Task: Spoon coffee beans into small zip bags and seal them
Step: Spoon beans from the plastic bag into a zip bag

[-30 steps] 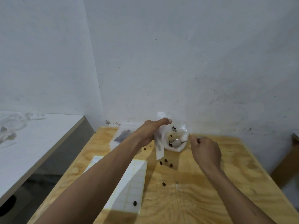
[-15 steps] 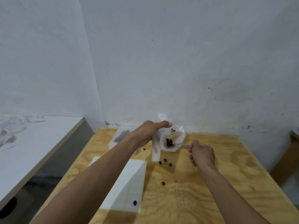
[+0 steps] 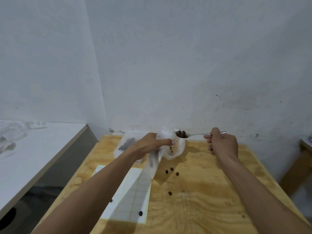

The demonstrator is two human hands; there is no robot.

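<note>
A plywood table (image 3: pixel 211 191) meets scuffed white walls (image 3: pixel 185 65), beside a white counter (image 3: pixel 33 157).

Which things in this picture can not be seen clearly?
- Head view: the left hand covers part of the plastic bag; whether it is a zip bag cannot be told.
- The right hand's fingers hide the spoon handle's middle.
- The dark patch in the far bag is blurred.

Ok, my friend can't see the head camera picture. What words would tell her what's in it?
A right hand lifts a spoon heaped with coffee beans over a plastic bag that the left hand holds. Spilled beans dot the wooden table.
</note>
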